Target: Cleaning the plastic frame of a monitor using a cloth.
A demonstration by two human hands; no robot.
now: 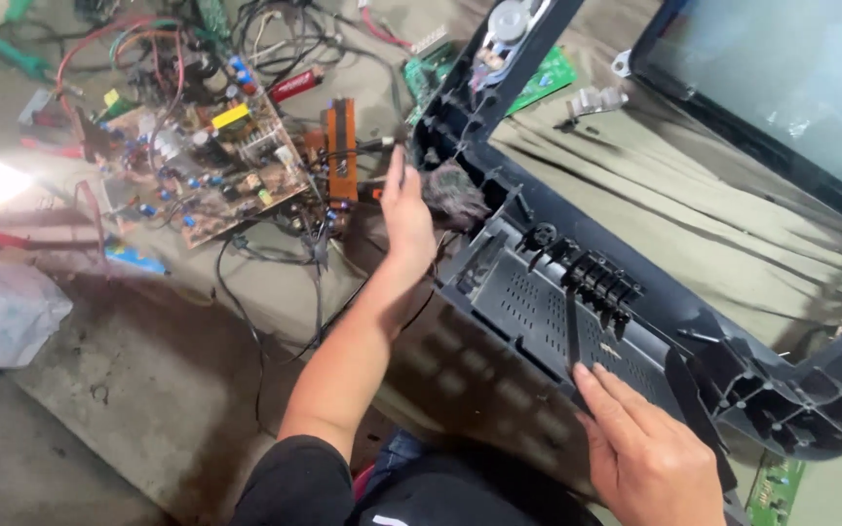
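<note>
A dark grey plastic television housing point(577, 292) fills the middle and right of the frame, its long lower rail running from the upper centre down to the lower right corner, with a second arm rising at the far right; its ribbed inner face is turned up toward the camera. Behind it, in the upper right of the frame, the glass picture tube point(782, 88) lies on a rumpled olive cloth point(694, 224).

The left hand point(406, 209) reaches up the centre of the frame on a long bare forearm, fingers straight and close together, pressed against the housing's upper left corner beside a clump of grey dust point(452, 195); whether it grips anything cannot be told, since the fingertips are blurred. The right hand point(645, 448) lies low at the lower right, palm down and fingers spread flat on the housing's rail (holding nothing), just below a row of black button stems point(598, 282).

In the upper left of the frame a brown circuit board point(211, 161) crowded with parts rests on the desk point(148, 370), tangled in red and black wires point(158, 49). A smaller green board point(538, 83) shows past the housing's upper end.
</note>
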